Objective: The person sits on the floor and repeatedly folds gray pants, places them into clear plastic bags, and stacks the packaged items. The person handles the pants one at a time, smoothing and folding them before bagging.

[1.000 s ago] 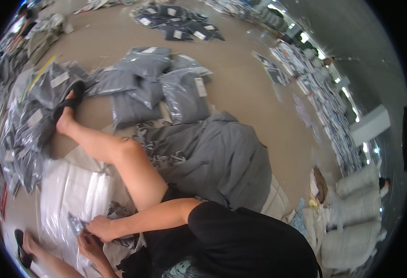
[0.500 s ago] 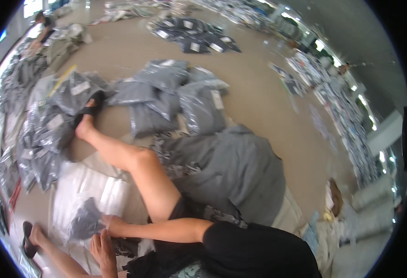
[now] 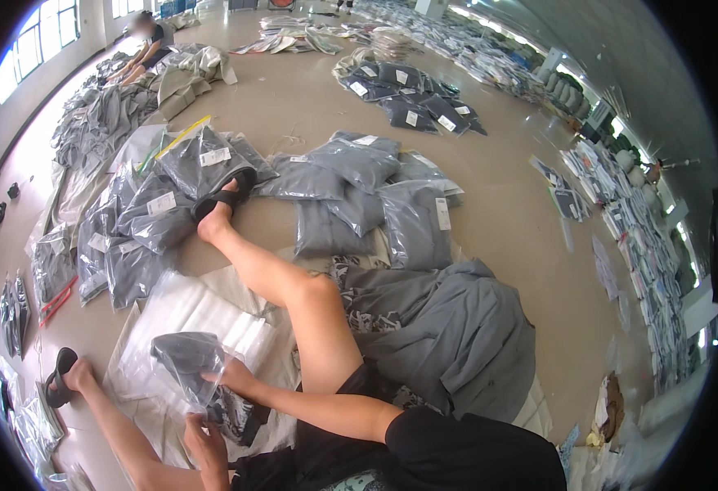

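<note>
Between my spread legs, a grey folded garment sits partly in a clear plastic bag. My right hand is closed on the bag's side, thumb toward the grey cloth. Lower down, my left hand pinches the bag's near edge; its fingertips are partly hidden. A black-and-white patterned piece of cloth hangs just below my right wrist. Under the bag lies a stack of clear empty bags. To the right of my bent leg, a heap of grey garments rests on a pale sheet.
Bagged grey garments lie ahead, with more bagged garments around my outstretched foot. Farther off is a pile of dark bagged garments. Another person sits at the far left beside loose grey cloth. Long stacks line the right side.
The view has shifted, so the scene sits farther right and lower. My hands have moved apart a little, and the bag with the grey garment looks more spread out between them.
</note>
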Demonstrator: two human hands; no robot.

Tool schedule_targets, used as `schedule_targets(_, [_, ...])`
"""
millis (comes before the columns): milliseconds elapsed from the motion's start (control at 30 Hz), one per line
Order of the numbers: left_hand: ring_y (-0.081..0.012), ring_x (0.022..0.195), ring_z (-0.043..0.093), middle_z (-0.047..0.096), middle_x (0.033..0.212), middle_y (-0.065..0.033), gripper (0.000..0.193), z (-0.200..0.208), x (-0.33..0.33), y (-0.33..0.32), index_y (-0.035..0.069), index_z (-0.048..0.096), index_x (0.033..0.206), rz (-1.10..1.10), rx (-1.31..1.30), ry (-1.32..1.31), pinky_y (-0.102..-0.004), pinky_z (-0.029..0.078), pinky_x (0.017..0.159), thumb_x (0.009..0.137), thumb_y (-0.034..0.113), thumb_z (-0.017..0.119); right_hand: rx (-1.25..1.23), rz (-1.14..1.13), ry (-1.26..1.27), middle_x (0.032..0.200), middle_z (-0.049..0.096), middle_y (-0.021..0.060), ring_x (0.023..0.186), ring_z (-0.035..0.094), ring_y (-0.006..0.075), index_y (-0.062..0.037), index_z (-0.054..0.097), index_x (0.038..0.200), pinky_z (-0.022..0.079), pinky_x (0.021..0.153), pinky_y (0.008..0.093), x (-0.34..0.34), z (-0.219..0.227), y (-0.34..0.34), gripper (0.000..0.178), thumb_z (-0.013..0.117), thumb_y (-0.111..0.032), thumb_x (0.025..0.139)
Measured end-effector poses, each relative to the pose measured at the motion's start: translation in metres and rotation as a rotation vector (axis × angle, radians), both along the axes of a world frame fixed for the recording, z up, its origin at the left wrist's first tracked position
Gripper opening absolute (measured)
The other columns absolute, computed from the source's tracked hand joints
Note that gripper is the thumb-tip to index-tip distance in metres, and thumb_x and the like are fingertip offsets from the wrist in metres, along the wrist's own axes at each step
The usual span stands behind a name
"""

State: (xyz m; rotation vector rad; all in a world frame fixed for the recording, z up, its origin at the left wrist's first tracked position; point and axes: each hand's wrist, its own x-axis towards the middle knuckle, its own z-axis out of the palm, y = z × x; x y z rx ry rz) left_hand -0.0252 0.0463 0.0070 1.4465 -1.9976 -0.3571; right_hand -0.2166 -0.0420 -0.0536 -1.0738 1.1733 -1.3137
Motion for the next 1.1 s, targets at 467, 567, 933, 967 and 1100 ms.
schedule_targets(467, [-0.0425, 0.085, 0.057, 0.055, 0.089, -0.0198, 0.022, 0.000, -0.004, 0.010, 0.001, 0.052, 0.096, -0.062, -0.173, -0.001, -0.0513, 0.045, 0.078, 0.084, -0.014, 0.063, 0.206, 0.222, -0.053, 0.103, 0.077, 0.0117, 0.094, 0.074, 0.0240, 0.0056, 0.071, 0.119, 0.058, 0.083, 0.0376, 0.005, -0.001, -0.028, 0.057, 0.089, -0.036, 0.084])
schedule_targets(567, [-0.0420, 0.086, 0.056, 0.055, 0.089, -0.0194, 0.021, 0.000, 0.010, 0.008, 0.001, 0.052, 0.095, 0.048, -0.173, -0.011, -0.0518, 0.044, 0.077, 0.084, -0.013, 0.062, 0.620, 0.258, -0.487, 0.099, 0.077, 0.0091, 0.085, 0.074, 0.0207, 0.0039, 0.074, 0.113, 0.059, 0.076, 0.0353, 0.009, 0.010, -0.026, 0.049, 0.089, -0.033, 0.085])
schedule_targets(933, [-0.0405, 0.083, 0.057, 0.052, 0.085, -0.0183, 0.020, 0.000, 0.001, 0.007, 0.000, 0.050, 0.091, 0.285, 0.003, 0.059, -0.0475, 0.046, 0.078, 0.083, -0.014, 0.061, 0.570, 0.290, -0.606, 0.093, 0.076, 0.0083, 0.075, 0.072, 0.0199, 0.0008, 0.075, 0.111, 0.059, 0.071, 0.0336, -0.016, 0.068, -0.023, 0.048, 0.088, -0.038, 0.087])
schedule_targets(967, [-0.0388, 0.081, 0.058, 0.053, 0.085, -0.0176, 0.019, -0.023, 0.005, 0.015, 0.000, 0.052, 0.092, 0.219, 0.025, 0.118, -0.0439, 0.047, 0.076, 0.083, -0.013, 0.061, 0.522, 0.223, -0.530, 0.101, 0.075, 0.0101, 0.083, 0.072, 0.0215, 0.0019, 0.070, 0.119, 0.058, 0.077, 0.0349, -0.018, 0.066, -0.026, 0.055, 0.087, -0.041, 0.087])
schedule_targets(1100, [-0.0283, 0.096, 0.066, 0.064, 0.102, -0.0204, 0.026, -0.028, -0.017, 0.045, -0.005, 0.061, 0.119, 0.146, 0.071, 0.390, -0.0386, 0.053, 0.087, 0.093, -0.006, 0.064, 0.253, 0.185, -0.222, 0.144, 0.061, 0.0232, 0.134, 0.059, 0.0351, 0.0095, 0.042, 0.153, 0.049, 0.111, 0.0436, 0.006, 0.051, -0.032, 0.102, 0.082, -0.058, 0.088])
